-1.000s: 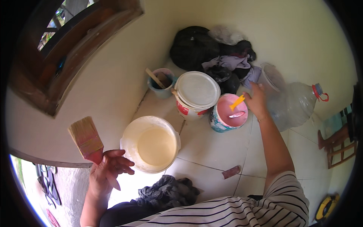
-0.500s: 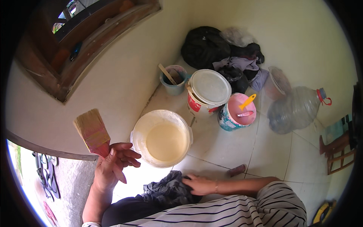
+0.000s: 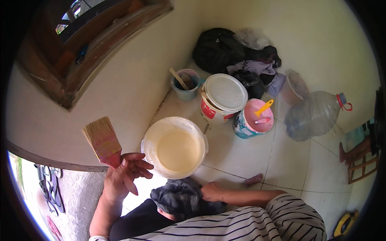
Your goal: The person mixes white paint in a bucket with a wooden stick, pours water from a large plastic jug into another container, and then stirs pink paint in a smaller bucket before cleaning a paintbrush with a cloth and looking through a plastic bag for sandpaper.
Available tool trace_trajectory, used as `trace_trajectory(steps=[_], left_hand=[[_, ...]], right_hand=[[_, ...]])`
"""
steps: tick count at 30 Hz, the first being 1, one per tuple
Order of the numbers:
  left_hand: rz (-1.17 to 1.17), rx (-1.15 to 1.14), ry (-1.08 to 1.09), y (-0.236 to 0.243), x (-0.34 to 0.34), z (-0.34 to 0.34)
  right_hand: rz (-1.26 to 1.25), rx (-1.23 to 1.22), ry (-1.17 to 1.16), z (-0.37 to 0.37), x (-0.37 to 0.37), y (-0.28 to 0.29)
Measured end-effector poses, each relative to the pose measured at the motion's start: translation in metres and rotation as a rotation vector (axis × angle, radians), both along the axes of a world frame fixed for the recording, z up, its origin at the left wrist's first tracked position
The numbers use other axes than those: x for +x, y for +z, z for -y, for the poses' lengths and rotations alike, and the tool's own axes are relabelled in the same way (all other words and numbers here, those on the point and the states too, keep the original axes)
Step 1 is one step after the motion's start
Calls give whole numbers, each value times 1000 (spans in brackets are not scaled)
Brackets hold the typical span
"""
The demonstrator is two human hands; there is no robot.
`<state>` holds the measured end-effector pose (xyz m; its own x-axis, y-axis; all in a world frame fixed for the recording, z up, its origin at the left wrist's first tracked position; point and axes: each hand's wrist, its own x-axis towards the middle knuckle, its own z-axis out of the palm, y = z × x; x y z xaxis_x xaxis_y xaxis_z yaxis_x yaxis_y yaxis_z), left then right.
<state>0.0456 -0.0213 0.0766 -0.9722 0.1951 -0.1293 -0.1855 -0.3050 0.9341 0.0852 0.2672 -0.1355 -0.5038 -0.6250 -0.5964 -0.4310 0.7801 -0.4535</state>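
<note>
My left hand (image 3: 120, 176) holds a wide paintbrush (image 3: 103, 138) by its red handle, bristles pointing up. The bristles look dry and yellowish, with reddish stains near the base; the handle's end pokes out below my thumb. Over my leg lies a bunched dark grey cloth (image 3: 179, 197). My right hand (image 3: 212, 191) is closed on the cloth's right side, its fingers partly hidden. Just beyond my hands stands a white bucket (image 3: 204, 140) with cream-coloured paint (image 3: 177, 150) in it.
Behind stand a lidded white bucket (image 3: 226, 92), a pail of pink paint (image 3: 245, 126) with a yellow-handled brush (image 3: 263, 107), and a small bucket (image 3: 185, 94) with a stick. A large plastic bottle (image 3: 311, 116) lies right. A paint roller (image 3: 253, 180) rests on the tiles.
My right hand has shifted slightly right and up, and the grey cloth is bunched differently, with a patch of skin showing under it. The paintbrush stays raised in my left hand.
</note>
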Motion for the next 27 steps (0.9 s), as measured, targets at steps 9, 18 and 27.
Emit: trace_trajectory(steps=[9, 18, 27], left_hand=[[-37, 1, -185, -14, 1, 2], [-43, -363, -812, -5, -1, -63], [537, -100, -864, -55, -6, -99]], right_hand=[[-201, -348, -138, -65, -50, 51], [1499, -1168, -1321, -56, -49, 103], [888, -1441, -1216, -114, -58, 139]])
